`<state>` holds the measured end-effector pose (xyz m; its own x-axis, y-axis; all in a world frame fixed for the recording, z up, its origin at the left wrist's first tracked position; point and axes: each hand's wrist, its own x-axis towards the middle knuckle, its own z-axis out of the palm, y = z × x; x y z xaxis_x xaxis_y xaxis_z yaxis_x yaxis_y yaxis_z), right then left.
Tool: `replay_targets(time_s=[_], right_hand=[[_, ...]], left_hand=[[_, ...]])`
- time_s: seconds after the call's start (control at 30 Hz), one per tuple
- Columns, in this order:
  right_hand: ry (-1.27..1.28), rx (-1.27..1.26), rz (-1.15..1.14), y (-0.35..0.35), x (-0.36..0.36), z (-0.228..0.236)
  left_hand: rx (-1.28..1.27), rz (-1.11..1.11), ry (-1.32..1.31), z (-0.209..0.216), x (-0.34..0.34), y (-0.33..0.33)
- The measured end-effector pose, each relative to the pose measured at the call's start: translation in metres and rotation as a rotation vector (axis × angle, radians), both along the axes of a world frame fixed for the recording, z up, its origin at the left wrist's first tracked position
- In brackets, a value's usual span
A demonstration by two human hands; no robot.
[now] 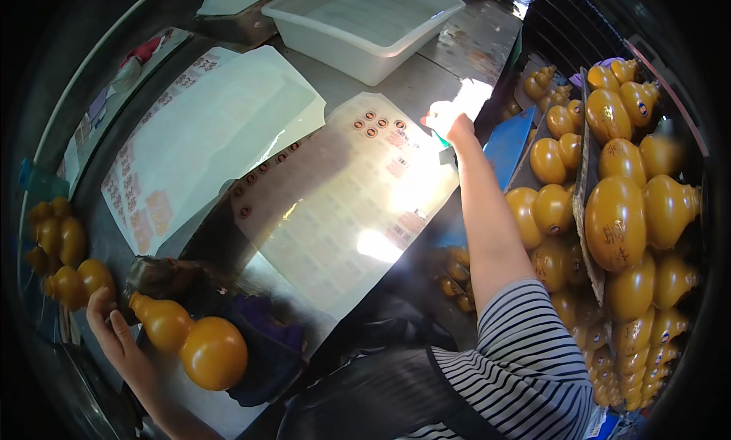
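At the left, my left hand (118, 341) has its fingers apart, holding nothing. Its fingertips overlap the edge of a glossy orange-brown gourd (70, 289); I cannot tell whether they touch. Just right of that hand, another gourd (214, 354) lies on its side beside a dark cloth (263, 348). My right arm reaches far out over the table's right side. There my right hand (449, 122) is closed round a small green thing (441, 140), mostly hidden by the fingers. Below and left of it lies a translucent sheet of printed stickers (327, 219), some round and dark.
A second sticker sheet (213, 135) lies to the left, curling at its edge. At the back stands a white plastic tub (358, 48). Racks at the right hold many gourds (617, 223), some with carved marks. More gourds (57, 234) cluster at the far left. Bright sunlight washes out part of the sheet.
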<state>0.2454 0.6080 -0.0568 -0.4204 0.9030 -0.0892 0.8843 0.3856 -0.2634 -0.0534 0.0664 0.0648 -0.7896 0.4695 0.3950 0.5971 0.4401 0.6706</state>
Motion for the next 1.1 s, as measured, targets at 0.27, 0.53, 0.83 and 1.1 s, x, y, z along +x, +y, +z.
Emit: replay_targets(time_s=[0.27, 0.53, 0.83, 1.1], right_hand=[[-0.060, -0.140, -0.029, -0.035, -0.022, -0.009], [0.365, 0.044, 0.183, -0.050, -0.030, -0.010], [1.409, -1.214, 0.526, -0.311, -0.079, 0.096], [1.290, -1.047, 0.758, -0.389, -0.078, 0.102]], left_hand=[[-0.048, 0.029, 0.170, -0.014, 0.026, -0.045], [0.094, 0.218, -0.046, -0.023, 0.082, -0.059], [0.365, -0.385, -0.409, 0.009, 0.142, 0.019], [0.663, -0.236, -0.426, -0.003, 0.159, 0.011]])
